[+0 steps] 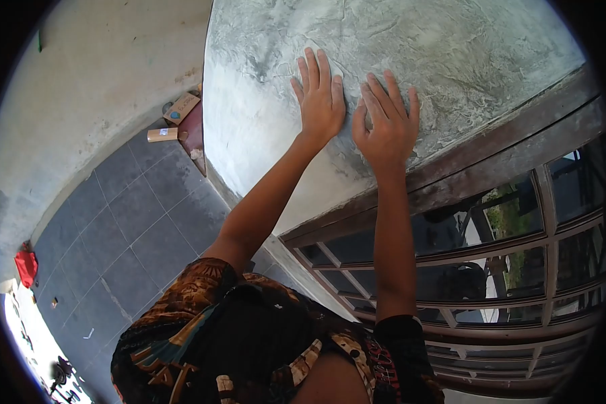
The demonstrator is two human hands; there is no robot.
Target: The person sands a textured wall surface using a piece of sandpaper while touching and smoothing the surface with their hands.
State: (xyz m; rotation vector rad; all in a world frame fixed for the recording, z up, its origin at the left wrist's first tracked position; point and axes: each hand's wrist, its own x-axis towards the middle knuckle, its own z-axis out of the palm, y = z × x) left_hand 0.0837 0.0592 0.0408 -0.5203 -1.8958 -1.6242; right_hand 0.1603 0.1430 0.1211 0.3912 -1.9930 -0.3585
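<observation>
Both my hands rest against a grey-white plastered wall (262, 81) with rough, streaky trowel marks. My left hand (321, 104) lies with its fingers stretched upward and a little apart, palm toward the plaster. Beside it, slightly lower and to the right, my right hand (388, 128) is also spread, its fingers dusted with grey. A small gap separates the two hands. I see no tool in either one; the palms are hidden.
Under the plaster runs a dark wooden frame (478, 155) with glass-paned windows reflecting the outdoors. At left are grey floor tiles (141, 222), a cardboard box (182, 108), a brown roll-like pack (163, 135), a red bag (26, 267) and another pale wall (101, 67).
</observation>
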